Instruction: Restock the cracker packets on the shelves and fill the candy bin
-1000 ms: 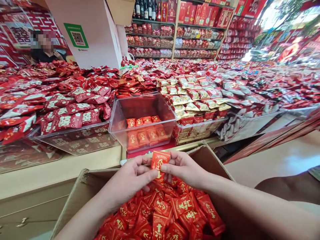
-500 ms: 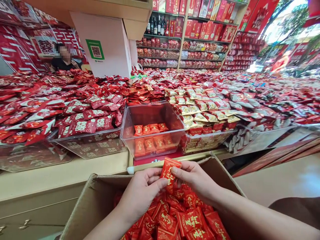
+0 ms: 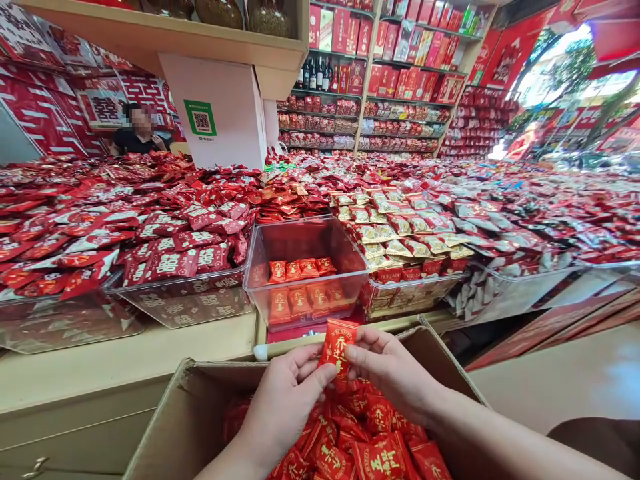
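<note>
Between my two hands is a red candy packet (image 3: 336, 350) with gold lettering, held upright above an open cardboard box (image 3: 165, 407). My left hand (image 3: 290, 393) pinches its lower left side between thumb and fingers. On the right edge, my right hand (image 3: 390, 367) grips the same packet with thumb and fingertips. Below them, loose red candy packets (image 3: 383, 457) of the same look fill the box. Just beyond the box stands a clear plastic bin (image 3: 306, 233), with a row of matching red packets (image 3: 303, 269) along its front wall.
Clear bins heaped with maroon packets (image 3: 173, 263) and cream-and-red packets (image 3: 395, 233) flank the bin. A cream counter edge (image 3: 125, 353) runs along the front. A white pillar with a QR sign (image 3: 200, 119) rises behind, and a person (image 3: 139, 133) sits at the back left.
The view has tilted up slightly, so the bins and shelves sit lower in the picture. The packet in both hands has turned a little more upright, and its lettering shows more fully.
</note>
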A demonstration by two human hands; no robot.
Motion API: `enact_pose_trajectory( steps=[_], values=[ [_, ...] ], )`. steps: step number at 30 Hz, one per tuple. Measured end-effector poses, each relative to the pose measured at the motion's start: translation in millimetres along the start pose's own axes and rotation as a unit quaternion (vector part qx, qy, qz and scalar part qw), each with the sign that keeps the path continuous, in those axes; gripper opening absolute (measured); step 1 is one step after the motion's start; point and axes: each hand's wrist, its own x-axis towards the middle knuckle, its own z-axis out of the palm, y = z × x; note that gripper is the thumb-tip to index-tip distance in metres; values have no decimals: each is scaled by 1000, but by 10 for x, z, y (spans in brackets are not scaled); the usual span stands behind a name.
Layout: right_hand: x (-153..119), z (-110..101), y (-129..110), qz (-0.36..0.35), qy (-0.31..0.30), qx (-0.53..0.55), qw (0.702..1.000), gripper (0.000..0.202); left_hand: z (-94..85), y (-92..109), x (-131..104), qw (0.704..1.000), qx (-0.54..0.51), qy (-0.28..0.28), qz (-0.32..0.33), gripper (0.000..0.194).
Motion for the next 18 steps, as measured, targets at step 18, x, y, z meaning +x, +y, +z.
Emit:
enact_pose_trajectory(
  steps=[18],
  values=[
    [-45,50,-71,-19,27,-79,996,30,-1,-3,-20,1000,14,24,-6,44]
  ],
)
